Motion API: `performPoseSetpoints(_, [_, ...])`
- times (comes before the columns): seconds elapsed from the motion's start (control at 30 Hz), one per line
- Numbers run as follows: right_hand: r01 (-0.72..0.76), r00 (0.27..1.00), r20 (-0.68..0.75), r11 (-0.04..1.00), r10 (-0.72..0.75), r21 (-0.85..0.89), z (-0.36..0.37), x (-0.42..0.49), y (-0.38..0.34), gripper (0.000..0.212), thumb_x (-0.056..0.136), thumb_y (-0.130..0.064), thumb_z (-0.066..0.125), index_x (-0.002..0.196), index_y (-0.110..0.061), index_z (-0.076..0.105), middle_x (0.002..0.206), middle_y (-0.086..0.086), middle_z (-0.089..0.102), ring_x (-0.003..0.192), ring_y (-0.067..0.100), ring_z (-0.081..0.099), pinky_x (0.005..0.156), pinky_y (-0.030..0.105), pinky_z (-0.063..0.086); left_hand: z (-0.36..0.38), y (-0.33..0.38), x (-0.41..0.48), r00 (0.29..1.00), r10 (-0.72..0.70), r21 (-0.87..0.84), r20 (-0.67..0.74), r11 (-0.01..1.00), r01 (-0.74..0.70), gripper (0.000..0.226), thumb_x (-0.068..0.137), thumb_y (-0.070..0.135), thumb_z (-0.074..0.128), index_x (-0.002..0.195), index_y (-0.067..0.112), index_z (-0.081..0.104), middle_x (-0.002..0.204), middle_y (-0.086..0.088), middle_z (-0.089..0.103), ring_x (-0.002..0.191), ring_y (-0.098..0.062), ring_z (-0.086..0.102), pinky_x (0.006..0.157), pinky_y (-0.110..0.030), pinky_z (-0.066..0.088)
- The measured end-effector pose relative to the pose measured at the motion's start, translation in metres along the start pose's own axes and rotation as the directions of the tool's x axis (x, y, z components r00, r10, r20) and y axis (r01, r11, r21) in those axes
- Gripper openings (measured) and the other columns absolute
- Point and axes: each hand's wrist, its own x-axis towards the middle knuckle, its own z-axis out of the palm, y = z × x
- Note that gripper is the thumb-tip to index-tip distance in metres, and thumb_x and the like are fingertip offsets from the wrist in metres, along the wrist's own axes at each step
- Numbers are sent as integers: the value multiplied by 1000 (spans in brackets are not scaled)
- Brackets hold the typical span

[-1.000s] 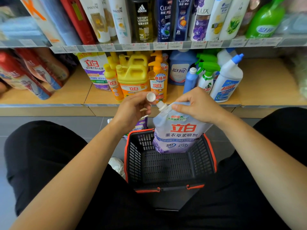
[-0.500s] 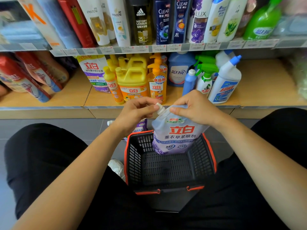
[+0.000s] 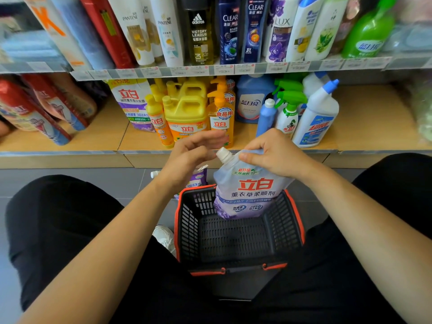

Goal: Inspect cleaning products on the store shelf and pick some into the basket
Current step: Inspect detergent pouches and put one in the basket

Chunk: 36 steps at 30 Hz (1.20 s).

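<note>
Softener pouch (image 3: 250, 190) (cap on) over basket (image 3: 298, 213), right hand (image 3: 273, 153) gripping its top, left hand (image 3: 194, 155) released, fingers spread beside spout.

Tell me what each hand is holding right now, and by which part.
The right hand has its grip on the softener pouch at its top edge, beside the capped spout. The left hand holds nothing visible.

We see a bright, even light with only soft shadows. The left hand (image 3: 187, 157) is a bit blurry beside the grip. Far from the grip, the shelf (image 3: 70, 136) bends and its edges look fuzzy.
</note>
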Motion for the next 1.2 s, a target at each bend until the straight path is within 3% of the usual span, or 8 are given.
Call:
performPoseSetpoints(0.13, [2,1000,-3,1000,-2,-3,1,1,0,10,89,-18,73,92,-12,81,73,-13,71,71,-4,61,62,19,45,7,-3,-2,996,12,112,-89,994,-2,16,84,24,76,99,17,76,90,-3,73,82,-12,64,75,-26,52])
performPoseSetpoints(0.3, [5,1000,-2,1000,-5,-19,1,1,1,11,90,-18,73,92,-11,81,76,-11,73,75,2,65,63,20,47,2,-2,-1,1000,30,78,-7,996,-30,35,84,-1,63,118,6,70,114,-8,75,109,-20,69,90,-29,55])
performPoseSetpoints(0.47, [7,1000,19,999,-7,-32,2,1,1,9,90,-17,73,92,-12,81,72,-26,65,67,-13,59,60,8,42,7,-6,-1,995,32,183,-91,983,-15,11,86,16,77,93,7,75,78,2,73,70,-6,64,64,-18,52])
performPoseSetpoints(0.67, [11,1000,3,1000,-11,4,1,0,0,11,90,-17,73,92,-9,81,81,-2,76,81,12,67,66,28,49,-1,-3,0,999,27,117,-28,993,-23,31,91,-7,64,114,12,73,107,-3,77,104,-18,71,88,-30,57])
performPoseSetpoints(0.73, [11,1000,3,1000,-11,15,2,1,0,11,90,-18,73,92,-12,81,78,-6,75,74,5,66,64,25,48,3,-2,-1,996,29,162,-87,987,-15,14,91,14,73,104,14,76,97,-3,78,90,-12,71,77,-26,57])
performPoseSetpoints(0.83, [6,1000,14,1000,-6,6,3,1,2,10,90,-18,73,90,-12,81,72,-17,70,68,-8,61,61,14,45,8,-4,-3,992,54,265,-114,964,-22,24,80,32,78,88,9,76,77,-4,73,69,-11,65,64,-24,53])
performPoseSetpoints(1.0, [12,1000,9,1000,-12,24,3,2,5,11,90,-18,73,91,-11,81,76,-10,75,71,-5,62,61,18,47,3,1,-4,997,59,211,40,975,-67,23,88,-4,69,111,-2,69,90,-9,73,81,-7,70,75,-19,56])
performPoseSetpoints(1.2, [-5,1000,21,998,3,59,3,3,6,9,90,-19,73,92,-15,81,73,-14,73,67,-6,59,60,18,46,-4,5,-4,989,97,253,114,959,-123,35,89,-7,66,124,0,65,110,-22,71,98,-18,70,85,-25,57])
